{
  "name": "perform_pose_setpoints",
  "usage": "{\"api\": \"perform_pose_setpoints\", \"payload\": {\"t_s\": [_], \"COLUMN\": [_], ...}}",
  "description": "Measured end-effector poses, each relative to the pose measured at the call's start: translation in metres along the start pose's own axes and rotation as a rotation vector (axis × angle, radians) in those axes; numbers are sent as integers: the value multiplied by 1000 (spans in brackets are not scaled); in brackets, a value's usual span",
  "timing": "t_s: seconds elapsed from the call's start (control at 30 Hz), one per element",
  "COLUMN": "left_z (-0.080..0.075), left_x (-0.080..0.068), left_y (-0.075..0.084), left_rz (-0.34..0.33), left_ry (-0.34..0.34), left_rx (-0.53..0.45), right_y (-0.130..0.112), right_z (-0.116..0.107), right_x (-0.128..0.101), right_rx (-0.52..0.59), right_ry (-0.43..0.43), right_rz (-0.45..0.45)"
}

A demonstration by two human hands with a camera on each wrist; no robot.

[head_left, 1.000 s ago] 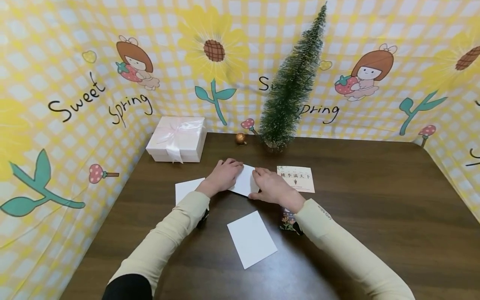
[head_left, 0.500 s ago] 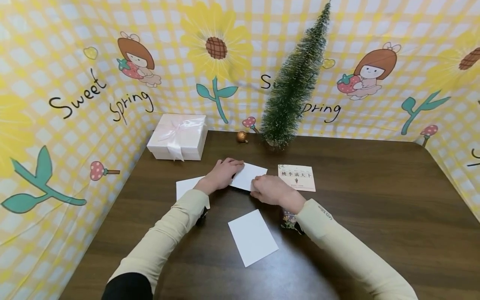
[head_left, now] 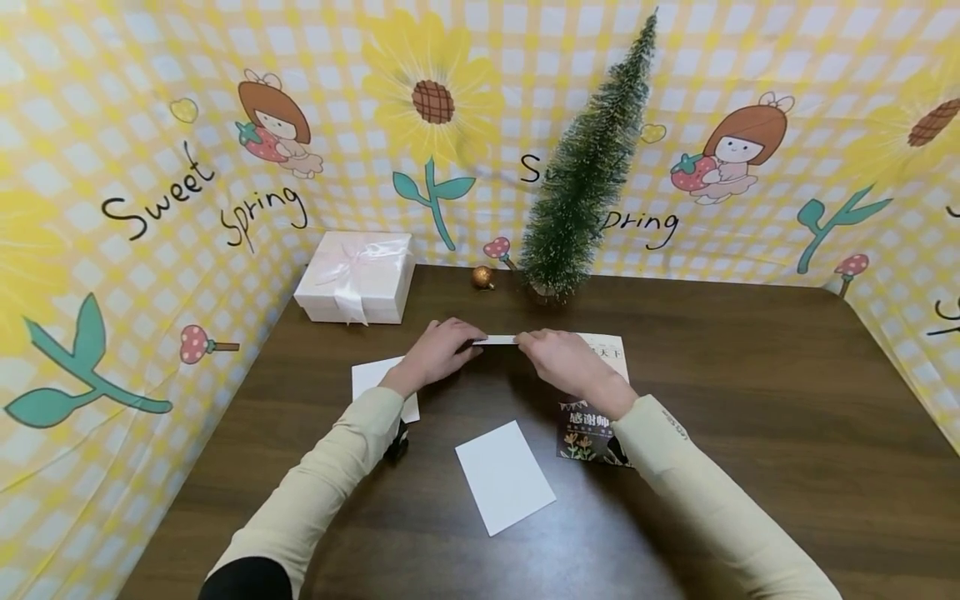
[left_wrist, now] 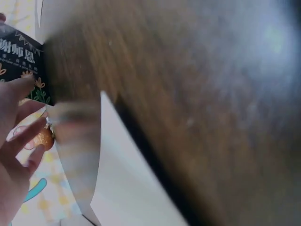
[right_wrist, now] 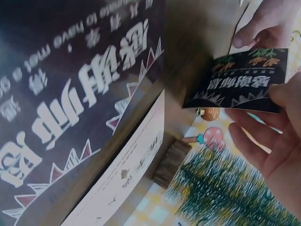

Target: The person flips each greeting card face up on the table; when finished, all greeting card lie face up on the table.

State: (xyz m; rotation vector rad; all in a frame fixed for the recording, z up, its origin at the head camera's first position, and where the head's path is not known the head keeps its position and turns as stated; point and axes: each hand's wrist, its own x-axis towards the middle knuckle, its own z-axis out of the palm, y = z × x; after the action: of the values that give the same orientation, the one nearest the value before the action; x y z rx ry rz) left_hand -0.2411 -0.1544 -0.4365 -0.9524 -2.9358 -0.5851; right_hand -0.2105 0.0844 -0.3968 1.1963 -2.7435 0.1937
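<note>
Both hands hold one card (head_left: 501, 340) by its two sides, tilted up so that the head view catches only its thin white edge. My left hand (head_left: 438, 354) pinches the left end, my right hand (head_left: 566, 362) the right end. The wrist views show its dark face, with white Chinese characters and orange flowers, on this card (right_wrist: 237, 80). A cream card (head_left: 613, 348) lies partly hidden behind the right hand. Below the right wrist is another dark printed card (head_left: 581, 433). One white card (head_left: 371, 375) lies by the left wrist, another white card (head_left: 506, 479) nearer me.
At the back left of the brown table (head_left: 750, 400) stands a white gift box (head_left: 356, 279) with a ribbon bow. A small orange-gold bauble (head_left: 482, 277) and a green artificial tree (head_left: 581, 183) are at the back, before a yellow checked cloth (head_left: 480, 50).
The card between the hands showed its white face upward; it has been tilted up to edge-on. My right hand has shifted slightly right, uncovering more of the dark card below its wrist.
</note>
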Motion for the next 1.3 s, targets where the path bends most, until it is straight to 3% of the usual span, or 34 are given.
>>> {"api": "perform_pose_setpoints", "payload": {"t_s": [0.1, 0.23, 0.37, 0.47, 0.57, 0.7, 0.9, 1.07, 1.17, 1.3], "left_z": [2, -1, -8, -12, -14, -15, -22, -28, -30, -29], "left_x": [-1, -4, -9, -12, -13, -16, -19, -17, -16, -17], "left_y": [2, 7, 15, 20, 25, 28, 29, 35, 40, 42], "left_rz": [20, -13, -61, -78, -87, -105, -82, -10, 21, 28], "left_ry": [86, 112, 123, 142, 140, 140, 213, 214, 220, 251], "left_rx": [-14, -69, -203, -319, -413, -469, -480, -450, -419, -417], "right_y": [5, 13, 21, 24, 26, 27, 27, 22, 20, 22], "right_z": [-1, -6, -8, -7, -5, -7, -18, -26, -29, -28], "right_x": [0, 0, -3, -4, -5, -5, -3, 1, 2, -2], "right_rx": [69, 275, 488, 559, 553, 486, 304, 191, 193, 353], "right_ry": [39, 67, 90, 117, 146, 160, 70, 20, 9, 39], "right_rz": [22, 110, 217, 239, 205, 154, 115, 90, 74, 127]}}
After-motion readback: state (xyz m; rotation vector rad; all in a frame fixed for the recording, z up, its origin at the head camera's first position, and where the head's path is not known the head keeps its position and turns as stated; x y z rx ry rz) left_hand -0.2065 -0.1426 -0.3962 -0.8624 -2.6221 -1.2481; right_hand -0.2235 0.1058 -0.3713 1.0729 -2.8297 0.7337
